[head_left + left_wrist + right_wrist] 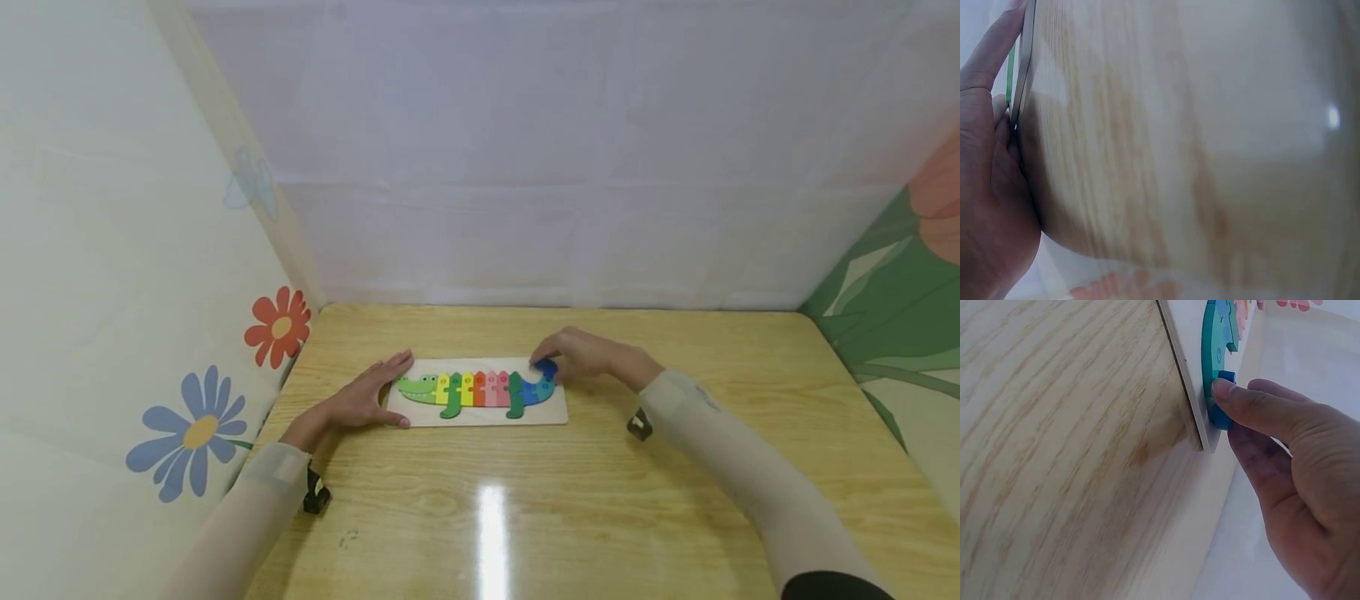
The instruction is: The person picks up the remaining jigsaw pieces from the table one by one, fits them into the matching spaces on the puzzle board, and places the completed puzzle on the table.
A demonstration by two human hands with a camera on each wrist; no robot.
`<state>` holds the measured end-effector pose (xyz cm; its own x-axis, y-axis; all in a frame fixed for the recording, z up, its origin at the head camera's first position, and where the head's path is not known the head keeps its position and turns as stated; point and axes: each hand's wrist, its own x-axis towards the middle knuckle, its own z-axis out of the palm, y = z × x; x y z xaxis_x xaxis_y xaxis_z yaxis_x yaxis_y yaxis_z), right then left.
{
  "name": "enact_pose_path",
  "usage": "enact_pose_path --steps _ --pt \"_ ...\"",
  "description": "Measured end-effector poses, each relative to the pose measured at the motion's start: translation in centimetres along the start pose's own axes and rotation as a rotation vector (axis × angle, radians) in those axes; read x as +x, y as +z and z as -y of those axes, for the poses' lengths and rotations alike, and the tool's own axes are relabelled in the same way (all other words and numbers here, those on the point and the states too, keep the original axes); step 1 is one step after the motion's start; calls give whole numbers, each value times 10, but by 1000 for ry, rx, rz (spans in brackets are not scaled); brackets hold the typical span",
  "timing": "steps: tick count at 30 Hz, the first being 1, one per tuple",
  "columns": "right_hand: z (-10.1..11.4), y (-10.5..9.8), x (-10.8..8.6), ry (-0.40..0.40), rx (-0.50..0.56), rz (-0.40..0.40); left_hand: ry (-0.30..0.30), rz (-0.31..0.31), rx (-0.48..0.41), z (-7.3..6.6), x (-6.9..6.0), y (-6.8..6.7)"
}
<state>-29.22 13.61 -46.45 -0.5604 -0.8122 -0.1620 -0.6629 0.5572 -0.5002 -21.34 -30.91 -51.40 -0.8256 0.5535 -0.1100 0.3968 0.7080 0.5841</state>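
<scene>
A crocodile puzzle of several coloured pieces (pixel 480 389) lies in a pale wooden board (pixel 480 421) on the table. My left hand (pixel 366 398) rests at the board's left end, thumb on the lower corner and straight fingers by the upper one; the left wrist view shows this hand (pixel 997 175) against the board's edge. At the right end, my right hand (pixel 588 353) pinches the dark blue tail-tip piece (pixel 546 367) between thumb and fingers. In the right wrist view this blue piece (pixel 1220 415) sits at the tail's end, partly covered by the thumb.
The light wooden table (pixel 420 508) extends around the board. A white cloth wall (pixel 562 167) stands behind it, and flower-printed panels flank both sides. Black wrist devices (pixel 317 492) hang under the sleeves.
</scene>
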Motion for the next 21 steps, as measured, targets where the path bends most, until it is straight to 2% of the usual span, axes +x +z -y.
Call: enact_pose_path --steps 11,21 --pt "-7 2 1 -10 63 -10 -11 1 4 -1 0 0" --pt "-9 4 -5 12 120 -74 -7 -2 12 -1 0 0"
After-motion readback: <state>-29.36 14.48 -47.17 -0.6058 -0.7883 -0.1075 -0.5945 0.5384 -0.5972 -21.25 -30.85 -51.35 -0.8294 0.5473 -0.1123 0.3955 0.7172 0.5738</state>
